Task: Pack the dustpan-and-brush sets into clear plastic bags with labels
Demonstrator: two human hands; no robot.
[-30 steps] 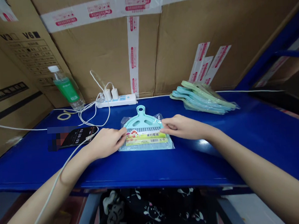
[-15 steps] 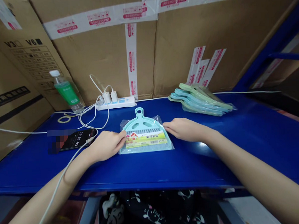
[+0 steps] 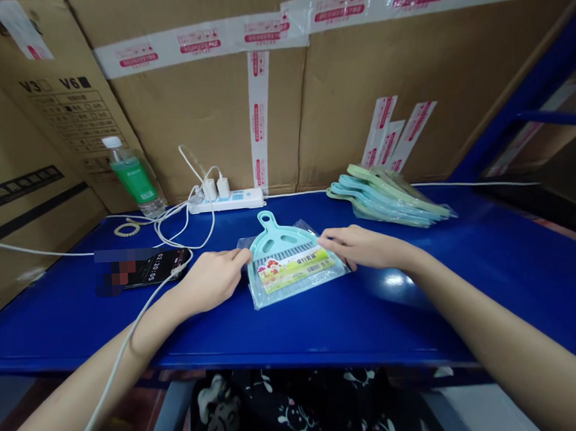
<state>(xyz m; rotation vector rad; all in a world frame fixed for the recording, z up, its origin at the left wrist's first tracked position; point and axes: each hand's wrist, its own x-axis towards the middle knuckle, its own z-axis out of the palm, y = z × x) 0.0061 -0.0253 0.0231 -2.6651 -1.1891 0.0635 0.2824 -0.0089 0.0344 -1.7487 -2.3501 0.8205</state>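
A small teal dustpan-and-brush set in a clear plastic bag (image 3: pixel 290 263) lies on the blue table (image 3: pixel 323 329), slightly turned with its right side raised. My left hand (image 3: pixel 214 280) rests at the bag's left edge, fingers curled and fingertips touching the plastic. From the other side, my right hand (image 3: pixel 362 247) pinches the bag's right edge. A stack of several more bagged teal and green sets (image 3: pixel 388 197) lies at the back right.
Cardboard boxes (image 3: pixel 205 104) wall the back and left. A power strip with chargers (image 3: pixel 226 196) and loose white cables sit at the back. A green-labelled water bottle (image 3: pixel 134 178) stands back left, and a phone (image 3: pixel 158 264) lies on the left, with a cable over my left forearm.
The bagged set has been turned a little counter-clockwise and shifted right, its right edge lifted by my right hand. My left hand stays at the left edge.
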